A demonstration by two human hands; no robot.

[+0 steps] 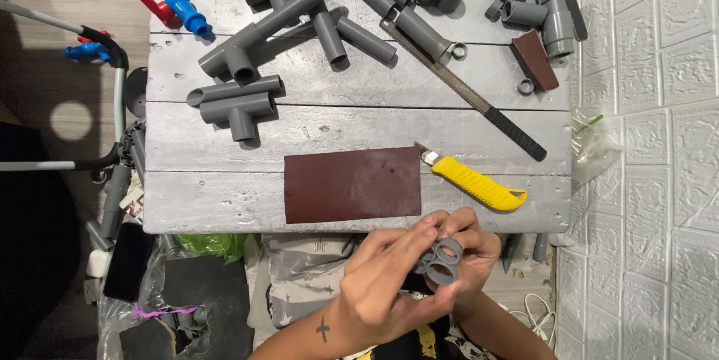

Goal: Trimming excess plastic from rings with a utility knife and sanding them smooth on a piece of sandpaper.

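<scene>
Rings: your left hand (389, 285) and right hand (472, 244) both clasp short grey pipe rings (443, 259), near edge of the counter (225, 210).
Handling: light, stiff, smooth; probably slippery, so pinch the outer walls.
Nearby: brown sandpaper sheet (352, 183), yellow utility knife (475, 182) just beyond.

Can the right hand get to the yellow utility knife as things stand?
Probably not right away: the right hand is helping the left hand hold grey pipe rings. The yellow utility knife lies just above it on the table, nothing between.
</scene>
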